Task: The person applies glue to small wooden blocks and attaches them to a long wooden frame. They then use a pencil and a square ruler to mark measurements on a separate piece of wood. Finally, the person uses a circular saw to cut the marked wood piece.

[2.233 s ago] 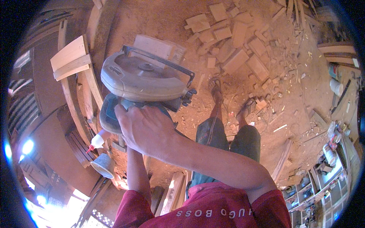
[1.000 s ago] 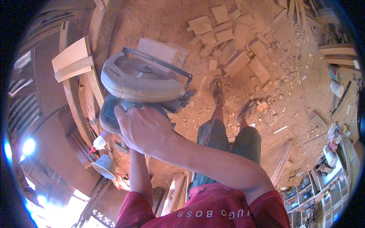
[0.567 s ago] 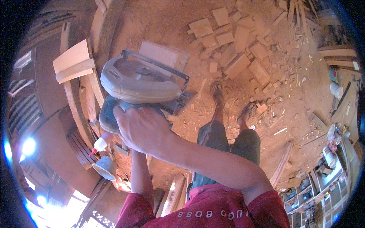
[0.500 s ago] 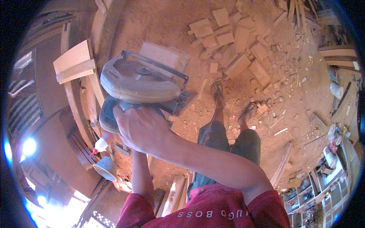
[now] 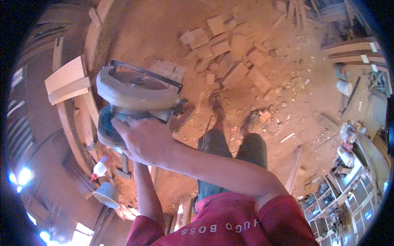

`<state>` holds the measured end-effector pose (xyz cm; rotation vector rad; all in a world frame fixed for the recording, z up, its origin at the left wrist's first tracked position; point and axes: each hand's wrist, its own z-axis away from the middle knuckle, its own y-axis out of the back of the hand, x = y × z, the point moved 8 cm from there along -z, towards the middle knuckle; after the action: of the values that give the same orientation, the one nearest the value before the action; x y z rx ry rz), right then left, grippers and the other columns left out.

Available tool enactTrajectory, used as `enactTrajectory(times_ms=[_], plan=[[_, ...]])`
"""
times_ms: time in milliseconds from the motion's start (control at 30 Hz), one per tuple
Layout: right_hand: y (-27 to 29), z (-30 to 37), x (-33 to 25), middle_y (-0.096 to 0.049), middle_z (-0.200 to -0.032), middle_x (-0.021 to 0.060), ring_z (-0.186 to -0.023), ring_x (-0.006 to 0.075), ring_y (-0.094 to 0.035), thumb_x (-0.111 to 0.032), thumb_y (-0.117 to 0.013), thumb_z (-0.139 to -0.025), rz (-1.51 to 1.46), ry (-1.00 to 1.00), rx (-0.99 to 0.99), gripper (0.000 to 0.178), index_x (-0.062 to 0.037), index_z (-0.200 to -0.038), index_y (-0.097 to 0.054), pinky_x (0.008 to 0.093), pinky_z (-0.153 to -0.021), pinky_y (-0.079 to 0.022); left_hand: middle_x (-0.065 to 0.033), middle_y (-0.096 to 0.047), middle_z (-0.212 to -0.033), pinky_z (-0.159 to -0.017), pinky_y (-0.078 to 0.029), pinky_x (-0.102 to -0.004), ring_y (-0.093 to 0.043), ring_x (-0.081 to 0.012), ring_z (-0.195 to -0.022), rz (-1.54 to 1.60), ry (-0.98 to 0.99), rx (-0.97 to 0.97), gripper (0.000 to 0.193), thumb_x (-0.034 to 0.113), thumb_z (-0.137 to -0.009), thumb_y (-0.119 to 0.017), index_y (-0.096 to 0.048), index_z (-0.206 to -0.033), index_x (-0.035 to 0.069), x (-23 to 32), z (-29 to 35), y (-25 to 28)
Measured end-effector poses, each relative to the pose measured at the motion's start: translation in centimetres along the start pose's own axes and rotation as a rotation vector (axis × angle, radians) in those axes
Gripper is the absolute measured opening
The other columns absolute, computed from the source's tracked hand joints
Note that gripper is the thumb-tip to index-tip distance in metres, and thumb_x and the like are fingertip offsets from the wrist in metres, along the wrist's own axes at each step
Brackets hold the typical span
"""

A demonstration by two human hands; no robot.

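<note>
The right hand (image 5: 145,141) was curled closed around the circular saw (image 5: 135,97), most of which jutted beyond its knuckles. Below it rose the left forearm (image 5: 147,190) (the left hand was hidden, its grip impossible to tell), and a red-tipped bottle (image 5: 100,167) was near, to the right hand's lower left.

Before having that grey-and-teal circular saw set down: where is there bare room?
Beyond the saw, the reddish-brown dirt floor looks barest between the long brown timber beam and the scattered flat wooden offcuts. Crowded: those offcuts, and around the white red-tipped bottle and round grey bucket.
</note>
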<state>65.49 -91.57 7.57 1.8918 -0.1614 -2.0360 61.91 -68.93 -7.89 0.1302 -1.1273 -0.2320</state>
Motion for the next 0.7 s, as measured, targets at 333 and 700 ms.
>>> enactTrajectory(times_ms=[333,700], plan=[[20.9,10.1,8.2,-0.07,-0.098,0.0076,-0.089,0.0161,-0.065,-0.007,-0.069,-0.08,0.181,-0.218,0.626,0.036,0.0001,-0.115,-0.064,0.0351,-0.082,-0.053,0.002,-0.061,-0.083,-0.065,-0.044,-0.0246,-0.055,-0.0068,-0.074,-0.058,0.163,0.077,0.015,0.019,-0.095,-0.065,-0.061,-0.095,0.004,-0.9,1.0,0.9],[41.3,18.6,33.7,-0.068,-0.101,0.028,-0.096,0.0391,-0.068,-0.016,-0.07,-0.077,0.795,-0.574,0.496,0.051,0.0071,-0.122,-0.059,0.0442,-0.087,-0.051,-0.0102,-0.067,-0.096,-0.076,-0.051,-0.0319,-0.062,-0.0206,-0.084,-0.235,-0.152,0.709,0.031,0.018,-0.097,-0.047,-0.066,-0.11,-0.002,-9.3,3.2,8.5]])
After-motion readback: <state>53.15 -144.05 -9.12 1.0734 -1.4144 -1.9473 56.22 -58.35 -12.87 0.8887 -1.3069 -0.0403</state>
